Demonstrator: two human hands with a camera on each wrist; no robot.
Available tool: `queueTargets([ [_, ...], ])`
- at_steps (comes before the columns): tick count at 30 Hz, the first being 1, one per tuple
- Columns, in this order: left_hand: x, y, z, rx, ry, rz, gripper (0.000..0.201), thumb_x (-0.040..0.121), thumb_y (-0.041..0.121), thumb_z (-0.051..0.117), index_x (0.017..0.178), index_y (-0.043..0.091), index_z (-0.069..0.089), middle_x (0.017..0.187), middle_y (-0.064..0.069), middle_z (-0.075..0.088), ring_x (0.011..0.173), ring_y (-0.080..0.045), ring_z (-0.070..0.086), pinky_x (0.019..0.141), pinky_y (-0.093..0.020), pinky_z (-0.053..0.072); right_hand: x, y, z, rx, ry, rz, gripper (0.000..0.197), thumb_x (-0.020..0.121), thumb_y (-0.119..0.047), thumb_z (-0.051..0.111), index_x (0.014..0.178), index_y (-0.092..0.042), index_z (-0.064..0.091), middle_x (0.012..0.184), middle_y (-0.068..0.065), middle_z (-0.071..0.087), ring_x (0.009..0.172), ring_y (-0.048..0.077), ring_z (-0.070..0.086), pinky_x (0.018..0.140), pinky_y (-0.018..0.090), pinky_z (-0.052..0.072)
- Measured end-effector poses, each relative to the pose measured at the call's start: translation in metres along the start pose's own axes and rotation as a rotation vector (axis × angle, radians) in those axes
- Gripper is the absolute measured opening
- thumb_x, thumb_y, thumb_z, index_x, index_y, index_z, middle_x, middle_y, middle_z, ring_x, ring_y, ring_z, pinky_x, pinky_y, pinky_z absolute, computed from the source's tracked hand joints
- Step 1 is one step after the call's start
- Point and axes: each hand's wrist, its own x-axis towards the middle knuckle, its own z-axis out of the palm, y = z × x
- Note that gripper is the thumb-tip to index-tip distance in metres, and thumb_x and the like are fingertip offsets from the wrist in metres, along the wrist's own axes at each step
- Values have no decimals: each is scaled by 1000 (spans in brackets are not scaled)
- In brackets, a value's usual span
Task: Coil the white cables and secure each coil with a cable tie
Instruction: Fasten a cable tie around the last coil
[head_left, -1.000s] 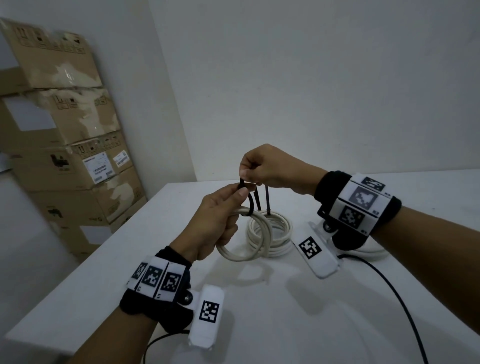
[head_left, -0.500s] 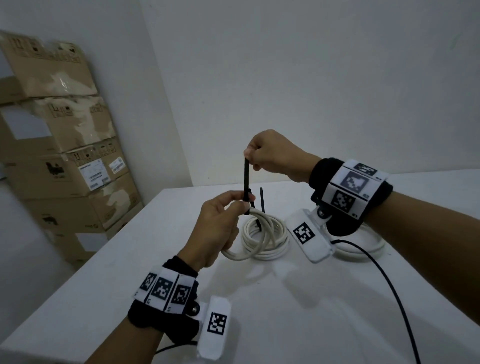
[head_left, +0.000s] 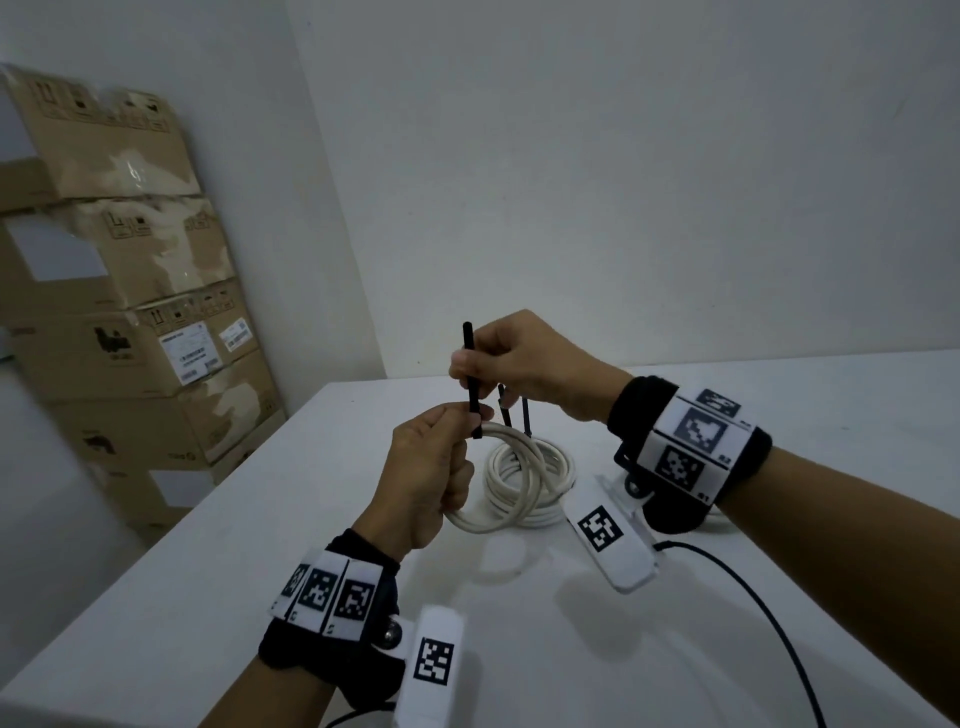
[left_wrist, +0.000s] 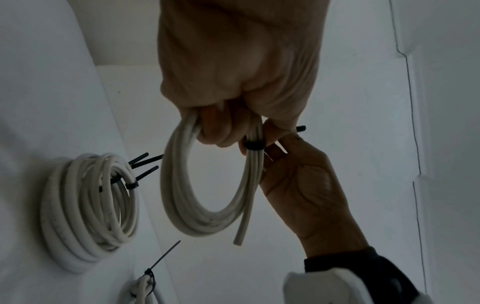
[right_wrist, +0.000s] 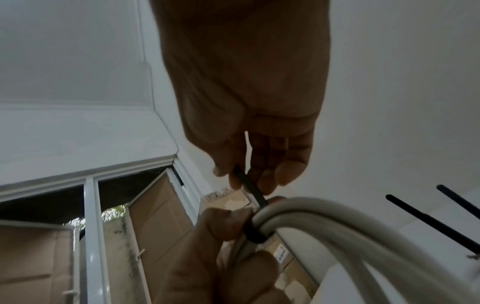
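Left hand: my left hand (head_left: 426, 478) is curled round the top of the coil (left_wrist: 207, 185), thumb and fingers closed on the bundled strands, holding it up off the table (head_left: 218, 571).
Right hand: my right hand (head_left: 524, 364) pinches the tail of the tie (head_left: 471, 379) between thumb and fingertips, the other fingers folded in loosely.
Tie: black, looped round the strands just beside my left thumb; its tail runs straight up through my right hand's pinch and sticks out above it. In the left wrist view the band (left_wrist: 254, 145) sits snug on the bundle.
Coil: a few white loops hanging below my left fist, with one free end (left_wrist: 240, 236) pointing down past the ring.
Done coils: a stack of coils (head_left: 540, 483) lies on the table just behind the one I hold, black tie tails (left_wrist: 145, 162) sticking out of it. Another tied cable (left_wrist: 145, 288) shows at the bottom edge of the left wrist view.
Table: white, set against a white wall.
Boxes: cardboard boxes (head_left: 130, 312) stacked by the wall to my left, off the table.
Wrist gear: marker bands and a white camera block on each wrist; a black lead (head_left: 753, 613) trails from the right one.
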Motion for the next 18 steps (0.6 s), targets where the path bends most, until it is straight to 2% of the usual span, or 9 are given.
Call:
queueTargets([
  [3,-1,-1,-3,-32,7,-33,24,97,15,46,91,8,67,47,4,19,37,-10,14,41,-15,14,0,3,8,-1,63,-28,22,93,-17,59,87,2,67,80,11,72,67,18,66,57,24,50],
  [6,-5,0,0,-63,-3,-27,24,96,14,45,91,9,68,47,5,20,37,-9,15,41,-15,14,8,5,12,84,196,7,18,93,-9,57,81,0,65,65,7,67,47,8,60,50,20,50],
  [8,-6,0,4,-54,4,-13,21,96,15,46,91,8,65,47,4,21,39,-10,15,42,-17,15,15,6,13,144,244,48,20,94,-7,56,76,-1,63,60,5,62,40,5,56,45,19,46],
  [11,-8,-1,6,-62,1,-2,18,97,16,46,92,8,61,47,4,21,40,-10,15,42,-19,15,22,10,17,169,265,86,26,94,-8,55,69,-4,61,59,6,61,40,9,54,44,21,44],
  [13,-9,-3,5,-36,-8,1,22,97,17,46,90,10,65,50,3,23,43,-11,19,43,-22,19,22,13,18,180,263,88,25,94,-9,56,70,-2,62,59,6,61,41,10,55,44,21,45],
  [15,-8,-5,3,37,-52,22,24,98,18,47,93,14,70,53,0,36,49,-14,35,49,-28,35,20,15,15,158,250,81,23,93,-11,58,73,-1,64,57,6,62,41,14,56,43,23,46],
  [16,-7,-4,0,79,-88,22,24,98,18,47,96,16,71,59,-3,50,56,-16,48,56,-30,44,17,16,13,147,219,88,23,93,-12,59,73,0,64,58,7,63,41,16,57,43,23,47],
  [18,-5,-1,-8,157,-160,-5,24,99,17,47,103,12,69,85,-6,72,77,-23,66,72,-33,54,12,17,11,123,119,112,22,92,-14,61,76,0,64,62,9,64,44,20,60,42,25,47],
])
